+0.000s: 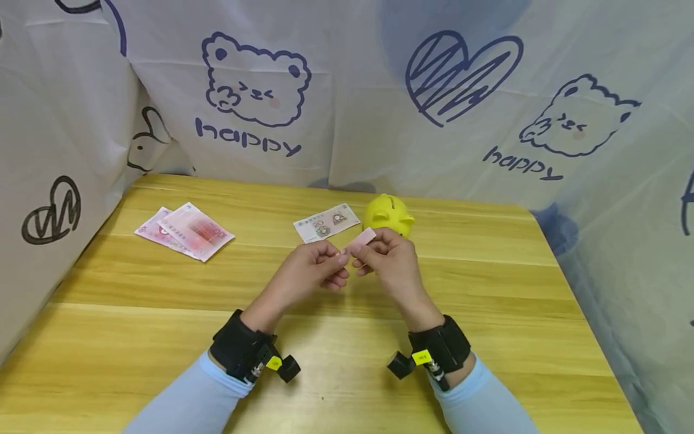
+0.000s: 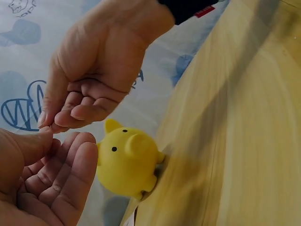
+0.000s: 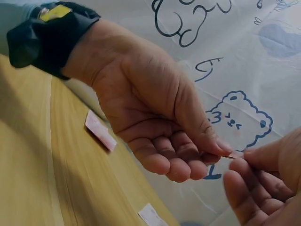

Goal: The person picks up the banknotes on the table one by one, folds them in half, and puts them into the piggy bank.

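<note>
Both hands meet over the middle of the table around a small folded pink banknote (image 1: 362,240). My left hand (image 1: 311,270) pinches the note's near left end between thumb and forefinger. With thumb and fingers, my right hand (image 1: 394,262) grips its other end. Only a thin edge of the note (image 3: 233,155) shows between the fingertips in the right wrist view. Just beyond the right hand stands a yellow piggy bank (image 1: 386,210) with a slot on top; the left wrist view shows the pig's face (image 2: 129,160).
A pale banknote (image 1: 328,223) lies flat left of the piggy bank. Two overlapping pink banknotes (image 1: 200,232) lie farther left on the wooden table (image 1: 347,374). White cloth (image 1: 358,120) with drawings hangs behind and at both sides.
</note>
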